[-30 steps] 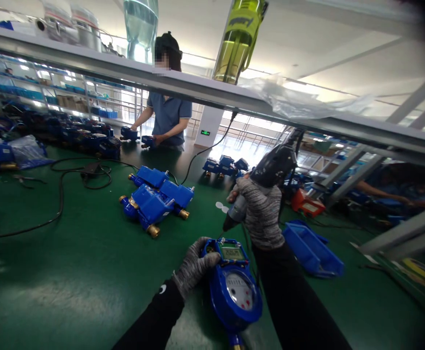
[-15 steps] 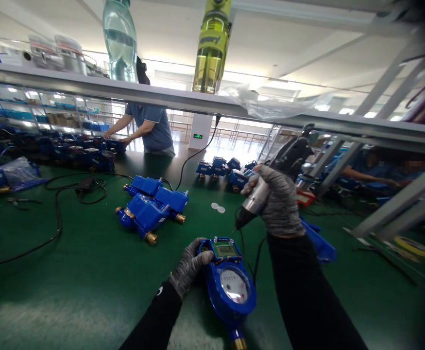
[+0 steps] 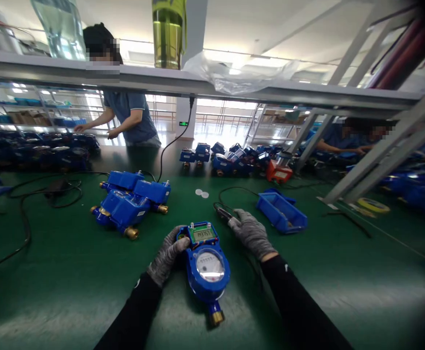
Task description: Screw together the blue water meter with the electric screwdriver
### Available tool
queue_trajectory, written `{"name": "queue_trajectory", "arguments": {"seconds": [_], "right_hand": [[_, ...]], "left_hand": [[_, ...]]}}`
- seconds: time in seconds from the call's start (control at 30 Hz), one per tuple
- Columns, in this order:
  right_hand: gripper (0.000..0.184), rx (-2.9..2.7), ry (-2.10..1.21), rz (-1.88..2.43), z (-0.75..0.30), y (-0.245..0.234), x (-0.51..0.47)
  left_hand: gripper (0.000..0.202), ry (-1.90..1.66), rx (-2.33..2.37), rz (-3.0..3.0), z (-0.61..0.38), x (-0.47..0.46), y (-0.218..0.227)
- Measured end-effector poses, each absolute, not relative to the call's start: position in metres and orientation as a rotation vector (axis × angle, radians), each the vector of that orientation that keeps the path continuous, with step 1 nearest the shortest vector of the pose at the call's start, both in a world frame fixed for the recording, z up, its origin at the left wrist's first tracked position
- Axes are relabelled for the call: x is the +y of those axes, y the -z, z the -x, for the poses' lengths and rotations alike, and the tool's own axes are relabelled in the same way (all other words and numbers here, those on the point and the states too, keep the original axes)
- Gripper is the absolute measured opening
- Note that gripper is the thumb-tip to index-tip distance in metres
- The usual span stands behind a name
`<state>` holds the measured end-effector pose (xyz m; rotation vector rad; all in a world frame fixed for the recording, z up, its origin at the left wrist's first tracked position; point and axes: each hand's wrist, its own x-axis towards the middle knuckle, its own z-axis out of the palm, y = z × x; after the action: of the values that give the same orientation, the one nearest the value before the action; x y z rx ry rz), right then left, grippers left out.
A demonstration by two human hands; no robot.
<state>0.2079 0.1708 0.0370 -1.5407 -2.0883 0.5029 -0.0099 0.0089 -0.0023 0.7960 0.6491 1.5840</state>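
Note:
A blue water meter [image 3: 207, 279] with a round clear dial, a brass threaded end and an open top housing lies on the green bench in front of me. Digits show on its small display [image 3: 204, 236], set in a green circuit board. My left hand [image 3: 168, 255], in a grey glove, grips the housing's left side, thumb on its edge. To the right of the meter, my gloved right hand [image 3: 250, 234] is closed low over the bench on a slim dark tool with a cable [image 3: 224, 213]. Its exact kind is unclear, as the fingers cover part of it.
Several blue meters [image 3: 125, 206] lie at left, and more stand at the back. Two white discs [image 3: 201, 193] lie beyond the meter. A blue bin [image 3: 281, 212] and a red device [image 3: 279, 171] are at right. A shelf [image 3: 132, 78] crosses above. A co-worker [image 3: 128, 116] stands opposite.
The electric screwdriver that was in my right hand is out of it and no longer in view. That hand has come down to the bench onto the dark tool. My left hand still grips the meter.

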Motion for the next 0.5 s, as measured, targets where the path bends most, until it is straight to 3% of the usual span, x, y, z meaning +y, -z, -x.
{"name": "queue_trajectory", "arguments": {"seconds": [0.2,0.3,0.5], "right_hand": [[0.043,-1.611,-1.251,0.716,-0.205,-0.028,0.103],[0.053,-1.611,-1.469,0.709,-0.203,-0.024,0.081],[0.069,-1.492,-1.603,0.822,-0.216,-0.021,0.034]], "left_hand": [[0.051,-1.589,0.704,-0.737,0.007,0.008,0.006],[0.054,-1.568,0.71,-0.766,0.004,0.007,0.005],[0.051,-1.573,0.764,-0.816,0.005,0.008,0.002]]}}
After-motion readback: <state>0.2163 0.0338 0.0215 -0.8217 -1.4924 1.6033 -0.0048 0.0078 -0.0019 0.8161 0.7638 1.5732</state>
